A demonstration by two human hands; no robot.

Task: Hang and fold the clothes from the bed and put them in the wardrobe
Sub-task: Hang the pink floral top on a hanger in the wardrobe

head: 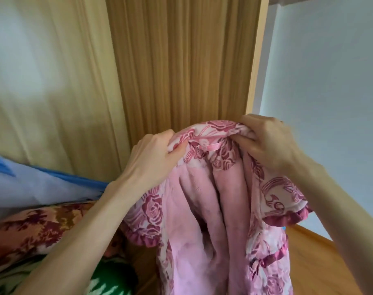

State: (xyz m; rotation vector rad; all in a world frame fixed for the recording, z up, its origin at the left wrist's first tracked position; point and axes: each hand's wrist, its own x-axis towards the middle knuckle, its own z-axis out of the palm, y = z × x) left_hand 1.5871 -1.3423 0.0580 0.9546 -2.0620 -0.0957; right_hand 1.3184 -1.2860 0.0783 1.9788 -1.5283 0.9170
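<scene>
Presently a pink rose-print robe hangs upright in front of the wooden panel, held up at its collar by two hands. Left hand grips the collar on the side away from the white wall; its fingers curl tightly into the fabric. Right hand grips the collar end nearer that wall, fingers bunched round a fold of cloth. Between the hands, just inside the neckline, a pink satin loop lies flat against the lining. Below the collar the plush lining faces the camera, and a ruffled sleeve edge juts out beneath the right wrist. Patterned textiles lie below the left forearm; a pale blue cloth lies above them, against the curtain.

Risks, as judged from this view: no hanger shows, so freeing either hand to fetch one would likely let that shoulder drop and the heavy robe slide toward the floor. The bunched right grip may crease or twist the collar, leaving the robe crooked once hung. The dangling sash and ruffles could snag on the panel edge. Whether the hem already touches anything below cannot be told.
</scene>
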